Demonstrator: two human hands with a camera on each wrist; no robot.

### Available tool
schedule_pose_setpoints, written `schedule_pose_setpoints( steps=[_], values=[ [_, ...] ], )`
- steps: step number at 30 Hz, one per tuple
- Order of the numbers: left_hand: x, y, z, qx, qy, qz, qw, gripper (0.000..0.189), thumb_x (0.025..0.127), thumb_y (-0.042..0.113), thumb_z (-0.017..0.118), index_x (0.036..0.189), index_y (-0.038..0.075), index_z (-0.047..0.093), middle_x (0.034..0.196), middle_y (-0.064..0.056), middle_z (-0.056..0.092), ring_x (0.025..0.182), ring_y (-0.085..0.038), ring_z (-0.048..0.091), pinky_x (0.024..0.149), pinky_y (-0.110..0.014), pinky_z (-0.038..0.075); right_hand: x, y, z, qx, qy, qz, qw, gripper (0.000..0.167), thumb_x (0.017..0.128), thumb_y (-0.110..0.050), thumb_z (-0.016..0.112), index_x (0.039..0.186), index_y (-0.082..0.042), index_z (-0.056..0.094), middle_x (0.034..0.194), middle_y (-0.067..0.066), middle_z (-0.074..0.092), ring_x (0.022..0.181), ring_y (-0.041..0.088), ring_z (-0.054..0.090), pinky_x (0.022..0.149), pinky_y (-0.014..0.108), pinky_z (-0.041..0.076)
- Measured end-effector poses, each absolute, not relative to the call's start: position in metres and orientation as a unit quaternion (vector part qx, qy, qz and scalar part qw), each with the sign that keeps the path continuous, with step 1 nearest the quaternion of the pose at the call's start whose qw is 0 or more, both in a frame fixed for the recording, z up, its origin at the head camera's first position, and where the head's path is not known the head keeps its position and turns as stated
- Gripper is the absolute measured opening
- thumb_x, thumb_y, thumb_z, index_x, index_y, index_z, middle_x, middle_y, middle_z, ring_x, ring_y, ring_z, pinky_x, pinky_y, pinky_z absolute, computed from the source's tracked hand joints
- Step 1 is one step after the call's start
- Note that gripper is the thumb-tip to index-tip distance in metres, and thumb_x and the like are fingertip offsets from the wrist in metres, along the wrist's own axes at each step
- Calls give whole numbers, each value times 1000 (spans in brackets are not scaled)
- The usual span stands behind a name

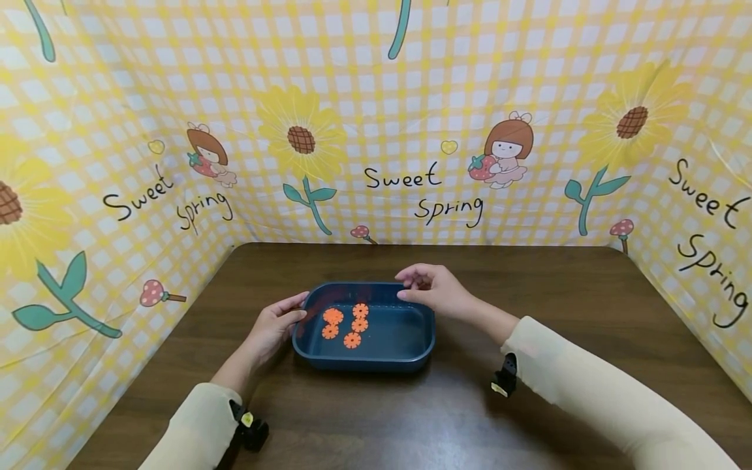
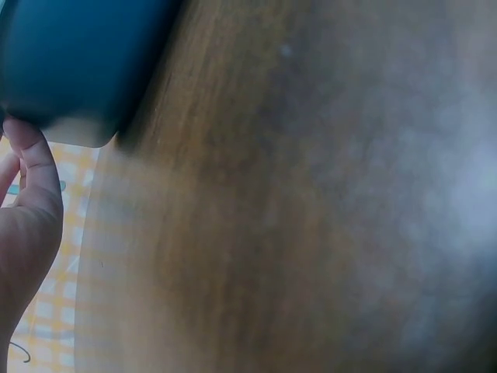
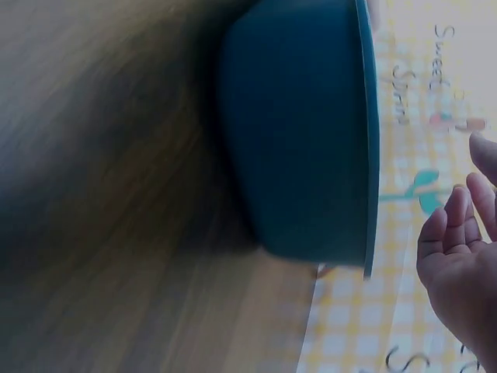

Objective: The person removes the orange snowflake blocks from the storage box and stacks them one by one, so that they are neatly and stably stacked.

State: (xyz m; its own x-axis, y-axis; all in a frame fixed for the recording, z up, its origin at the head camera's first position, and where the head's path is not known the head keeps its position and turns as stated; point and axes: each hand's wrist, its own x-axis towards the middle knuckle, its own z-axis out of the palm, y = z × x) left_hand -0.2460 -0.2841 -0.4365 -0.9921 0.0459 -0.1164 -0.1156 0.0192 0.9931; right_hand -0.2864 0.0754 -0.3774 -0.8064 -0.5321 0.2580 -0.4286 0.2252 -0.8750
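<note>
A dark blue rectangular dish (image 1: 376, 357) with rounded corners stands on the table. Inside it, toward the left, lie several orange notched discs (image 1: 360, 324), some of them touching or overlapping. My left hand (image 1: 273, 328) holds the dish at its left end, thumb and fingers at the rim; the left wrist view catches the thumb (image 2: 29, 148) against the dish's edge. Above the far right corner, my right hand (image 1: 436, 290) hovers with loosely bent fingers. Nothing shows between those fingers (image 3: 457, 210) in the right wrist view, where they are apart from the dish.
Under the dish is a dark brown wooden table (image 1: 376, 418). A yellow checked cloth (image 1: 376, 117) with sunflowers and lettering hangs behind it and along both sides. Each wrist bears a small black camera (image 1: 504, 378).
</note>
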Motion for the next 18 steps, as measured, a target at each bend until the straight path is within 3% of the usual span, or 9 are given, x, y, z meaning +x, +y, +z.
schedule_pose_setpoints(
  steps=[8,14,18],
  values=[
    [-245,-286,-438,-21,711,701,56,52,96,7,60,145,0,43,125,-10,56,102,-14,61,87,-31,52,-282,40,-383,-340,763,-543,86,27,88,-13,73,114,-5,67,93,6,61,82,21,56,71,29,49],
    [-245,-286,-437,-7,710,702,56,52,97,7,60,145,-2,42,129,-12,55,103,-14,59,89,-32,51,-280,18,-389,-337,773,-526,110,28,87,-11,74,113,-3,67,94,12,61,80,19,55,70,27,49],
    [-245,-284,-436,-9,711,700,58,52,96,7,60,144,-2,42,128,-11,56,103,-13,60,89,-32,51,-279,5,-396,-321,797,-494,134,28,88,-14,74,114,-6,68,93,6,60,79,17,54,67,26,47]
  ],
)
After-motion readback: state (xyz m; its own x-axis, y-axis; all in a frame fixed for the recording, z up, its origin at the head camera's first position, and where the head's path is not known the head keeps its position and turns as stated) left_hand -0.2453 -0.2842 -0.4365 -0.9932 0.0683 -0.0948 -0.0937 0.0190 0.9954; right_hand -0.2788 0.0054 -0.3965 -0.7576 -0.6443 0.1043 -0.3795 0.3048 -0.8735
